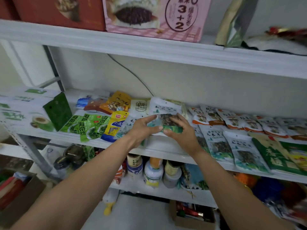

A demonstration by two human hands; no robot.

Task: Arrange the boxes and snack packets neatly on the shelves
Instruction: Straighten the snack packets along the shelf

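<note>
A white and teal packet of dried fungus (pixel 164 113) is tilted up above the front of the middle shelf (pixel 93 141). My left hand (pixel 142 128) grips its lower left edge and my right hand (pixel 181 130) grips its lower right edge. A like packet (pixel 131 123) lies flat just left, partly under my left hand. More of the same packets (pixel 216 143) lie to the right. Green seaweed packets (pixel 86 125) and a yellow packet (pixel 116 125) lie to the left.
White and green boxes (pixel 25 110) fill the shelf's left end. Orange-trimmed mushroom packets (pixel 232 120) line the back right. A pink box (pixel 157 15) and a red box (pixel 58 10) stand on the top shelf. Jars (pixel 152 173) crowd the shelf below. Cardboard boxes (pixel 191 216) sit on the floor.
</note>
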